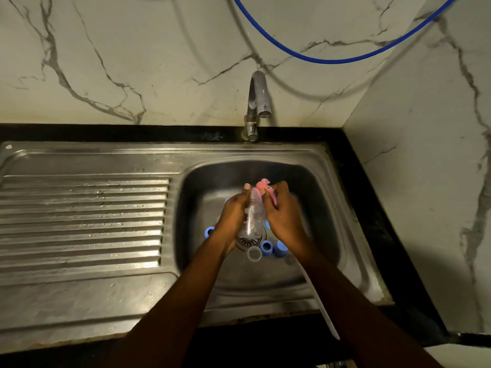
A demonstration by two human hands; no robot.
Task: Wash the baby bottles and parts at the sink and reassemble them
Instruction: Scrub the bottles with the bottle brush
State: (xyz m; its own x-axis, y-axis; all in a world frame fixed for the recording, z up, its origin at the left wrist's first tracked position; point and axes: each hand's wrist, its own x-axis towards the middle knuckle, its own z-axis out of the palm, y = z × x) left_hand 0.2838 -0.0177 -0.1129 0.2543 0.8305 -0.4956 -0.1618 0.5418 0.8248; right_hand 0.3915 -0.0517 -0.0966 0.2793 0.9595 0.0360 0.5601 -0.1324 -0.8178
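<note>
Gripping clear bottle (253, 213) over sink basin (207, 181): left hand (233, 216), fingers curled round it | right hand (284, 216): fingers clutch pink cloth (263, 184) against bottle top | blue rings (266, 247), clear cap (254, 253): basin floor.

Pink cloth (265, 191), clear bottle (253, 213), blue rings (266, 247), grey-veined white marble wall (132, 62).

Veined marble walls (132, 62) fill the upper frame and meet in a corner at right. A blue hose (332, 59) loops across the top. A black countertop (106, 132) runs below.
</note>
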